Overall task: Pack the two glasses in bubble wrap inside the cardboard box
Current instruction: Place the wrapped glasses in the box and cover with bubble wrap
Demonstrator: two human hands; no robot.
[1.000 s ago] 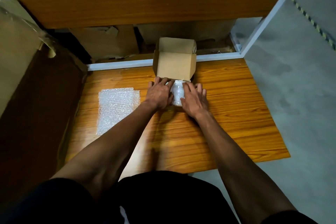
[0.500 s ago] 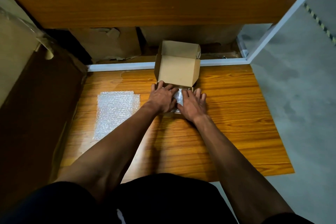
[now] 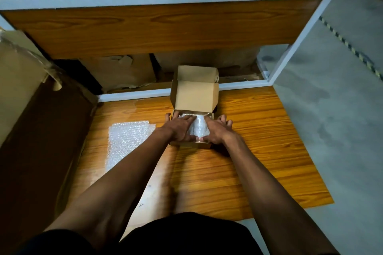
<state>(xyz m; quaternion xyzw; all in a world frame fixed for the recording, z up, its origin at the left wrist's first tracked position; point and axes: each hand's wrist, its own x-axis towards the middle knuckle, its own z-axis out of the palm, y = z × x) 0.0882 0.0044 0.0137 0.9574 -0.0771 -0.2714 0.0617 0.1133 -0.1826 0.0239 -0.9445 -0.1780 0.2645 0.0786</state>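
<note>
Pressing from either side, the left hand (image 3: 180, 129) and right hand (image 3: 215, 130), fingers fairly straight, held the bubble-wrapped glass (image 3: 198, 128) inside the open cardboard box (image 3: 194, 97) on the wooden surface (image 3: 259, 151); a spare bubble wrap sheet (image 3: 126, 143) lay left.

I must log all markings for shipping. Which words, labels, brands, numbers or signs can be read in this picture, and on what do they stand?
None can be read.
cardboard box: plain brown, no print showing.
bubble wrap sheet: no label.
striped floor marking: a pattern only, no text.
</note>
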